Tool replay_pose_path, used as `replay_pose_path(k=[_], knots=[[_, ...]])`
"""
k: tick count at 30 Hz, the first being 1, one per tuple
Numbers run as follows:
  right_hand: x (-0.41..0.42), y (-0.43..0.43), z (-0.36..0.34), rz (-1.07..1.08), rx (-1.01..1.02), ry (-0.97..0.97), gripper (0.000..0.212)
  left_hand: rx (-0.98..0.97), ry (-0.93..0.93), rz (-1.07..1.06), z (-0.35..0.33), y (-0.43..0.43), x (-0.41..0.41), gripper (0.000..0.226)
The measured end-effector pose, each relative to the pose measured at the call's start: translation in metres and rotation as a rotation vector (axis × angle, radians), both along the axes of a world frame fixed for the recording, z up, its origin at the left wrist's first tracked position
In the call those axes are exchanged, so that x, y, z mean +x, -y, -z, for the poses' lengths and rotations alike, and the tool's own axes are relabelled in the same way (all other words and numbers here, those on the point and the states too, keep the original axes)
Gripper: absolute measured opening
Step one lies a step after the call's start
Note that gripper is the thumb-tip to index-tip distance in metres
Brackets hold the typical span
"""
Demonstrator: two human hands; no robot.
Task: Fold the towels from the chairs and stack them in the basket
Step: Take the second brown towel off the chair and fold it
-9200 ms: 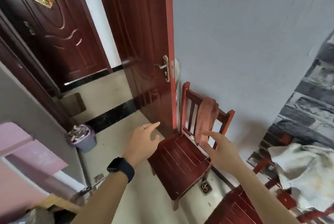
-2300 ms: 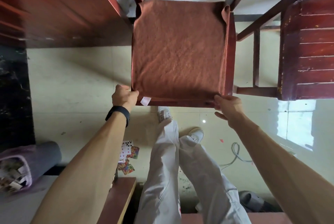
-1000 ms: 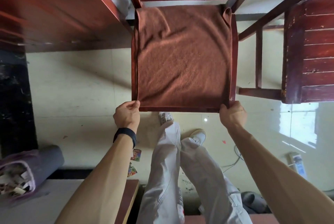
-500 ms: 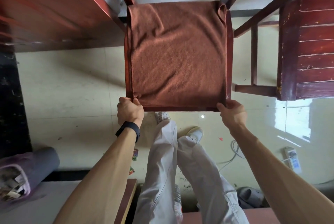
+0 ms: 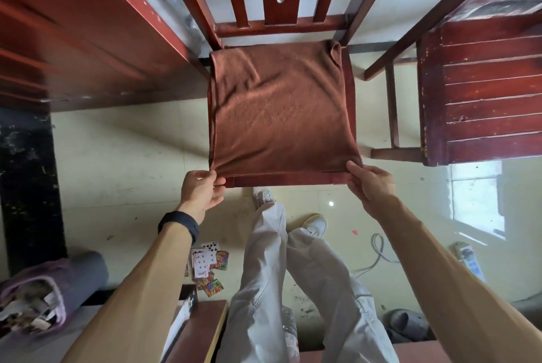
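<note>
step: folding brown towel (image 5: 278, 110) spread on chair seat (image 5: 350, 93), frame centre | left hand (image 5: 201, 191) pinches near-left corner | right hand (image 5: 371, 184) pinches near-right corner | next: likely carry both corners to far edge, aligned | basket: not identifiable

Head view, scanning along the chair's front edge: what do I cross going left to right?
black floor strip → left hand → towel → right hand → second chair
</note>
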State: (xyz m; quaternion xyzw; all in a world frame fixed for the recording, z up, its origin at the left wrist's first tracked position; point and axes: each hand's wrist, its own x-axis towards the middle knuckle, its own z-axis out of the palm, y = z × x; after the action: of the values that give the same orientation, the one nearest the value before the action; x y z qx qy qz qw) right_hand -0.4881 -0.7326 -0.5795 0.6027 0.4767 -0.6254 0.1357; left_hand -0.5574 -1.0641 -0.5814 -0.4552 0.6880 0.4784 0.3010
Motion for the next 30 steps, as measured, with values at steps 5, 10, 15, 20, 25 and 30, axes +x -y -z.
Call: replay_pose_path(k=[5,10,15,20,25,30], knots=[[-0.005,-0.008,-0.077,0.085,-0.076,-0.069,0.019,0.034,-0.005,0.054,-0.081,0.004,-0.015,0.005],[-0.004,-0.015,-0.161,0.065,0.024,-0.113,0.012,0.023,-0.046,0.062,-0.178,-0.004,-0.025,0.008],[0.012,-0.026,-0.22,0.059,0.12,-0.123,0.005,0.206,0.145,0.134,-0.258,-0.007,-0.021,0.005],[0.031,-0.039,-0.257,0.067,0.106,-0.143,0.014,0.314,0.153,0.003,-0.293,-0.001,-0.015,0.008],[0.034,-0.034,-0.276,0.088,0.096,-0.171,0.019,0.181,0.107,0.094,-0.299,-0.005,-0.015,0.009],[0.034,-0.026,-0.292,-0.084,0.218,-0.215,0.021,0.134,-0.061,0.181,-0.313,-0.005,-0.019,0.021]])
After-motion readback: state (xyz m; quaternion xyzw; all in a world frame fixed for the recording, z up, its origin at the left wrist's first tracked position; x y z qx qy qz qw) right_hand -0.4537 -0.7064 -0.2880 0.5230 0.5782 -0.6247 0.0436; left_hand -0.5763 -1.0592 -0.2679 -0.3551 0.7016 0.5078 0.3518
